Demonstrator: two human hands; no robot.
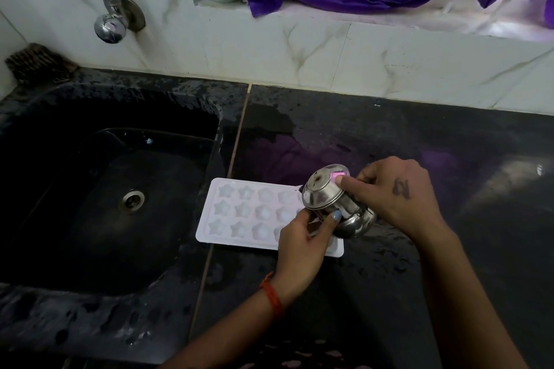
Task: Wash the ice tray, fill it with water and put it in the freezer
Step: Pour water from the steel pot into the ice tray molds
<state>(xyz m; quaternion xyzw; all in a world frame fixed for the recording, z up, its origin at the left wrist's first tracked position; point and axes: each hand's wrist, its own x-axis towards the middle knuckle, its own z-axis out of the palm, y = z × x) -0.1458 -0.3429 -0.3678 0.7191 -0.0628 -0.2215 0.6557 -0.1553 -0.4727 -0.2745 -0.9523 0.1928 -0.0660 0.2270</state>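
Nearest, the left hand [299,244] and right hand [398,198] both curl their fingers [349,181] around a tipped steel pot [335,201], held over the ice tray [239,213]. The tray lies on the counter [449,249] at its edge beside the sink [99,189]. This looks like filling; next comes a level carry.

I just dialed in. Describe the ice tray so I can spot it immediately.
Start at the black sink; right of it lies the dark wet counter. The ice tray lies flat there by the sink's edge, under a steel pot tipped by both hands. It is the only white thing there, with star-shaped hollows.
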